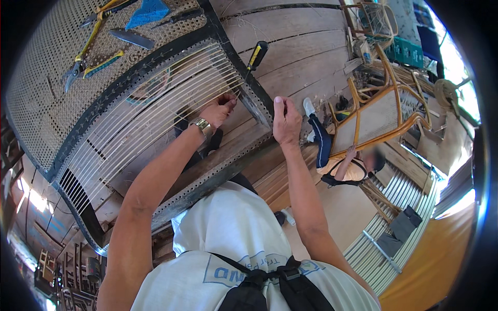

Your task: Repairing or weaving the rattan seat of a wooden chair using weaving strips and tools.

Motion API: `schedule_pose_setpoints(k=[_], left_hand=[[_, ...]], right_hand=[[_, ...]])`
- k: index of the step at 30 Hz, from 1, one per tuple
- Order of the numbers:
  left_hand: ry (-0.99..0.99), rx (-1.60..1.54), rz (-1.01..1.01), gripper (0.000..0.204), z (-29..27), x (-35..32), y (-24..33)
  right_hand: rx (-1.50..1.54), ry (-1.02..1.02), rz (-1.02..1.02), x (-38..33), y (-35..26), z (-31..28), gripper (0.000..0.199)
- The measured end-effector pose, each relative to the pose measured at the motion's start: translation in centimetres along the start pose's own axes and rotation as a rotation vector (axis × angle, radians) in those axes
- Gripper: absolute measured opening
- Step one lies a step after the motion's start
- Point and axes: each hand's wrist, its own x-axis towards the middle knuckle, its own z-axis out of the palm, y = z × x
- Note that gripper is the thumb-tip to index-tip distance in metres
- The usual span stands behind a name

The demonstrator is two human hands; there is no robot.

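At 10 o'clock: pliers point(85, 49) on woven panel point(41, 93). Centre: left hand point(218, 110) pinching cane strands point(155, 103) at black frame point(249, 88) (watch on wrist). At 1 o'clock: right hand point(285, 122), fingertips pinched together, raised beside frame corner.

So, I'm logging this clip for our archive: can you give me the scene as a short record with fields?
left hand: pinching cane strands at the frame's far rail
right hand: raised beside the frame, fingers pinched shut
work: dark perforated frame, strung with parallel strands
tools: screwdriver, pliers on the woven panel
nearby: another person holding a rattan chair
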Motion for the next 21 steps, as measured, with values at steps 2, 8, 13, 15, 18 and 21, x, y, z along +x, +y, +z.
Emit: schedule_pose_setpoints(k=[2,8,13,15,18,21], left_hand=[[0.015,0.051,0.047,0.024,0.20,0.11,0.04],[0.057,0.112,0.112,0.025,0.41,0.13,0.25],[0.022,0.107,0.121,0.020,0.35,0.46,0.18],[0.022,0.034,0.074,0.017,0.45,0.40,0.08],[-0.005,0.025,0.050,0.020,0.44,0.24,0.15],[-0.019,0.009,0.068,0.020,0.40,-0.01,0.29]], right_hand=[[0.002,-0.004,-0.017,-0.01,-0.09,-0.03,0.040],[-0.014,-0.012,-0.002,0.01,-0.07,-0.04,0.042],[-0.024,0.007,-0.019,0.02,-0.10,0.01,0.037],[-0.032,0.017,-0.033,0.02,-0.15,0.00,0.038],[-0.038,0.007,0.003,0.01,-0.22,-0.07,0.038],[-0.058,0.013,0.004,0.02,-0.28,-0.08,0.038]])
